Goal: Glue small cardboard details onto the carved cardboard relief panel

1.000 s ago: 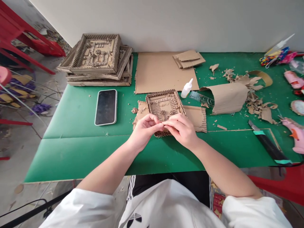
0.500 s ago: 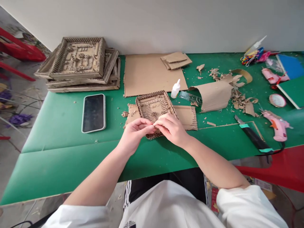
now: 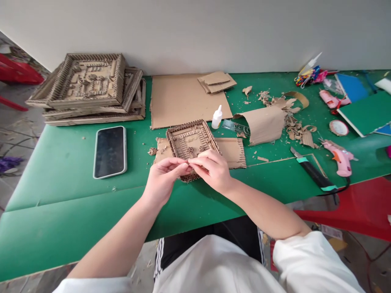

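Note:
My left hand [image 3: 165,175] and my right hand [image 3: 213,171] meet fingertip to fingertip over the near part of a small cardboard relief picture [image 3: 192,138]. Both are closed in a pinch; whatever sits between the fingertips is too small to make out. The relief has a raised corrugated frame, ridged strips and little rolled cardboard pieces inside. It lies on a flat cardboard strip [image 3: 233,152] with a ribbed right end. Just beyond its upper right corner stands a white glue bottle [image 3: 216,118], beside a clear ruler [image 3: 231,125].
Framed cardboard reliefs [image 3: 91,81] are stacked at the back left, with a phone [image 3: 110,152] nearer me. A cardboard sheet [image 3: 180,99] lies at the back. To the right are a curled cardboard piece [image 3: 265,124], torn scraps [image 3: 301,130], a utility knife [image 3: 314,171] and a pink glue gun [image 3: 339,156].
The whole view has shifted, so the table's things appear further left. My hands stay pinched together over the relief, with only a slight change in the fingers.

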A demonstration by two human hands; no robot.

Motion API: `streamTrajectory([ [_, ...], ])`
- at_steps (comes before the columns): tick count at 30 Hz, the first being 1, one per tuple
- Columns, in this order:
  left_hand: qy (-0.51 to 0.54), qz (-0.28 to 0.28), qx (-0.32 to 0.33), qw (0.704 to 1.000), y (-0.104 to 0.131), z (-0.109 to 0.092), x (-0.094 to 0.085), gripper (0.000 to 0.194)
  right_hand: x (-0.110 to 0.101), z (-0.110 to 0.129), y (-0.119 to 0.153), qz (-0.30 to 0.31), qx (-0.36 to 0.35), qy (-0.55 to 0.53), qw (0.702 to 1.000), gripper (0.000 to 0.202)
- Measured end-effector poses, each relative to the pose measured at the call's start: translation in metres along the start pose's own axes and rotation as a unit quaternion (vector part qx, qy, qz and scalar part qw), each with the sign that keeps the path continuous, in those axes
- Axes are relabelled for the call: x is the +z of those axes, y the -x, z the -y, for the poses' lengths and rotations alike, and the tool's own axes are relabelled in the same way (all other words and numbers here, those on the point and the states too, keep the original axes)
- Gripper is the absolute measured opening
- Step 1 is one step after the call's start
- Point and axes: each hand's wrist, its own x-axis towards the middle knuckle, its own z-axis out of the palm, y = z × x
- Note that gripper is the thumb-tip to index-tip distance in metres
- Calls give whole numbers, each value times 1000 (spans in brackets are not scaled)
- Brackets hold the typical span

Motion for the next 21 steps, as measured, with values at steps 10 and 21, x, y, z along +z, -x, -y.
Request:
streamTrajectory([
  [10,-22,32,-29,999,0,-2,-1,23,-5,-3,-5,22,-16,-23,999,10],
  [21,-27,-5,0,1000,1,-5,-3,26,-53,-23,-20,-65,82,28,994,10],
])
